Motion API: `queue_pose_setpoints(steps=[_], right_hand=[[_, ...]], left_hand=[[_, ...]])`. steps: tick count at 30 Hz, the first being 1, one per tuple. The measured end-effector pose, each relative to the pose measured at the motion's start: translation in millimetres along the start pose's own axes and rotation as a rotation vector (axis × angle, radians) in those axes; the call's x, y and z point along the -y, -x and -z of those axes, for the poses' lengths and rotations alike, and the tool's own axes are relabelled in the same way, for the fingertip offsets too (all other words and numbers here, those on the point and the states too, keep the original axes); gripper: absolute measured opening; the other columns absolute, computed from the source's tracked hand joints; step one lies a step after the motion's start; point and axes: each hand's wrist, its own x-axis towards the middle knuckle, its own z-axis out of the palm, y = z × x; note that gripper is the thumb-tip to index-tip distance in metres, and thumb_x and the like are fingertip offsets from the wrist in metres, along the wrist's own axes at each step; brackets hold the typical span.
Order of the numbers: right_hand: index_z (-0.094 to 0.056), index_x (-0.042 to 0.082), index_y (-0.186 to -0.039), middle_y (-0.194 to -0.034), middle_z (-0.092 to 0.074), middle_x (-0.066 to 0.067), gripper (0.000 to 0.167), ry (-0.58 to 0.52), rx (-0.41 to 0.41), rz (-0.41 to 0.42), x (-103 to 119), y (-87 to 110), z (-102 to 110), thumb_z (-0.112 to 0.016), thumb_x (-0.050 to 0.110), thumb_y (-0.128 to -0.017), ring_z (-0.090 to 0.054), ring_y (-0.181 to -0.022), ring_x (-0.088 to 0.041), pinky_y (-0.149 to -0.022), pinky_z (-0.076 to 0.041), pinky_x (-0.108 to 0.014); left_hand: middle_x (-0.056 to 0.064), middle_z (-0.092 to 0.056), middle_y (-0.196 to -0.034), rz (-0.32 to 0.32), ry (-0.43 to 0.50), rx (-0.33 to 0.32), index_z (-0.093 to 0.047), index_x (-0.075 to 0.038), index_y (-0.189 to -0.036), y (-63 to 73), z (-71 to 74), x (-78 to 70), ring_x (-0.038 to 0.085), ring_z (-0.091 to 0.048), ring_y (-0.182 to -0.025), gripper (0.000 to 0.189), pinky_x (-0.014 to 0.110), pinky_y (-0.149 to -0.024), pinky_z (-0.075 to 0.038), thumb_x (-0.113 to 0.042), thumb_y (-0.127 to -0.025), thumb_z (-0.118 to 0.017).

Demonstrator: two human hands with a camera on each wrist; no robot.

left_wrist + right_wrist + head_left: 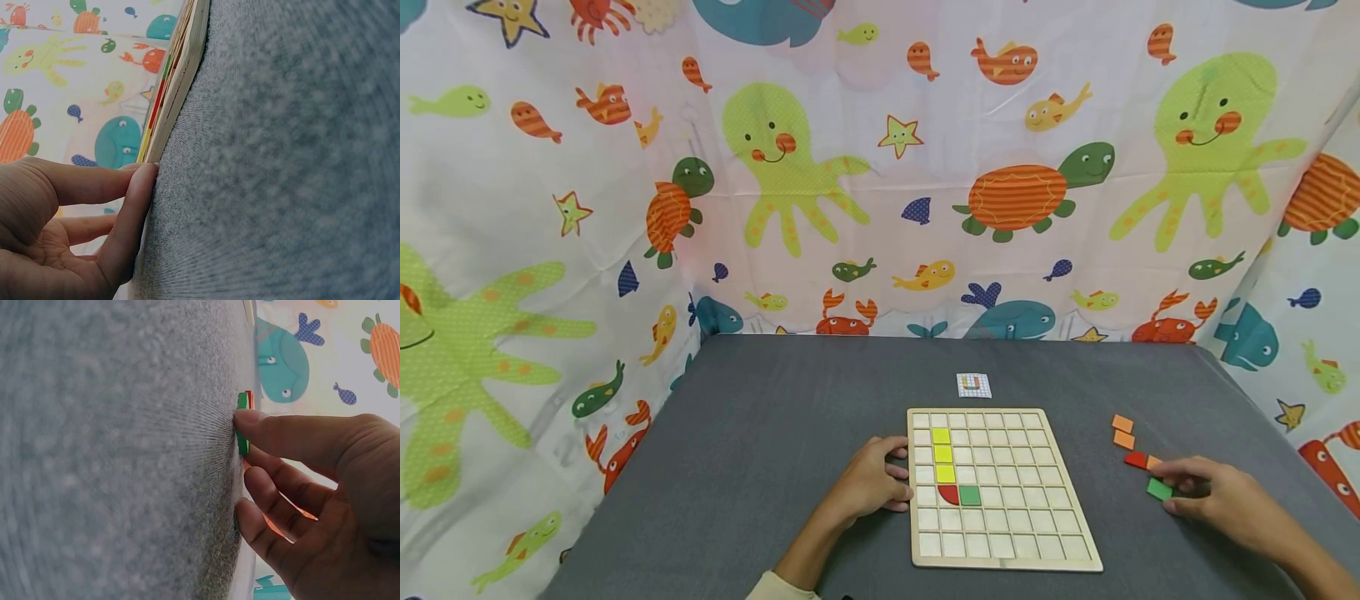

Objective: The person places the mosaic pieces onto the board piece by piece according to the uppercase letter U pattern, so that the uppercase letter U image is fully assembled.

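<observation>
A wooden grid board (1000,546) lies on the dark grey cloth. Set in its cells are a column of three yellow square tiles (943,454), a red rounded tile (949,494) below them and a green square tile (970,495) beside the red one. My left hand (868,479) rests at the board's left edge, thumb and fingertips against its side, as the left wrist view also shows. Off to the right, my right hand (1221,496) pinches a loose green tile (242,424) between thumb and fingers, low at the cloth.
Two orange tiles (1123,431) lie right of the board, with a red tile (1136,459) and another orange tile (1153,462) close to my right fingertips. A small pattern card (973,385) lies behind the board. A sea-animal curtain (865,292) surrounds the table.
</observation>
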Motion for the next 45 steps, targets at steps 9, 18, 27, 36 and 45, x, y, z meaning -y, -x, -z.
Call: queue_pose_setpoints(steps=[9, 18, 27, 36, 45], right_hand=[[-0.076, 0.001, -0.118, -0.106, -0.072, -0.007, 0.039, 0.039, 0.01, -0.014, -3.8, -1.5, 0.4, -0.087, 0.021, -0.087, -0.058, -0.093, -0.022, -0.073, -0.051, -0.033], [-0.077, 0.004, -0.121, -0.108, -0.072, -0.005, 0.04, 0.04, 0.012, 0.023, 3.7, -1.7, 1.8, -0.085, 0.025, -0.089, -0.058, -0.094, -0.02, -0.073, -0.05, -0.033], [-0.079, 0.014, -0.12, -0.106, -0.068, -0.001, 0.034, 0.0, -0.009, 0.093, 27.8, -6.1, -5.0, -0.084, 0.029, -0.089, -0.055, -0.089, -0.012, -0.069, -0.048, -0.025], [-0.079, 0.017, -0.119, -0.105, -0.068, 0.0, 0.033, -0.084, 0.012, 0.145, 55.7, -13.9, -17.4, -0.085, 0.031, -0.089, -0.055, -0.091, -0.013, -0.071, -0.049, -0.024], [-0.08, 0.016, -0.118, -0.098, -0.065, 0.003, 0.031, -0.193, 0.038, 0.271, 84.4, -23.3, -30.1, -0.086, 0.026, -0.089, -0.054, -0.087, -0.006, -0.067, -0.05, -0.022]], left_hand=[[0.016, -0.055, -0.128, -0.006, 0.001, 0.001, -0.055, 0.004, -0.148, 0.1, -0.6, 0.8, 0.025, -0.067, -0.1, 0.075, 0.037, -0.063, -0.068, 0.019, -0.078, -0.077], [0.015, -0.055, -0.127, -0.003, -0.007, -0.005, -0.055, 0.004, -0.148, 0.1, -0.7, -0.2, 0.024, -0.067, -0.099, 0.075, 0.037, -0.063, -0.068, 0.018, -0.078, -0.078], [0.015, -0.055, -0.127, 0.006, -0.004, -0.005, -0.054, 0.005, -0.148, 0.2, -0.4, -1.2, 0.024, -0.066, -0.099, 0.076, 0.038, -0.063, -0.068, 0.019, -0.077, -0.078], [0.015, -0.055, -0.127, 0.012, -0.005, -0.009, -0.055, 0.004, -0.148, 0.1, -1.1, -1.1, 0.024, -0.066, -0.099, 0.076, 0.038, -0.063, -0.068, 0.019, -0.077, -0.078], [0.015, -0.055, -0.128, 0.019, -0.005, -0.013, -0.055, 0.003, -0.148, -0.1, -1.2, -1.2, 0.024, -0.066, -0.1, 0.077, 0.038, -0.063, -0.068, 0.019, -0.077, -0.078]])
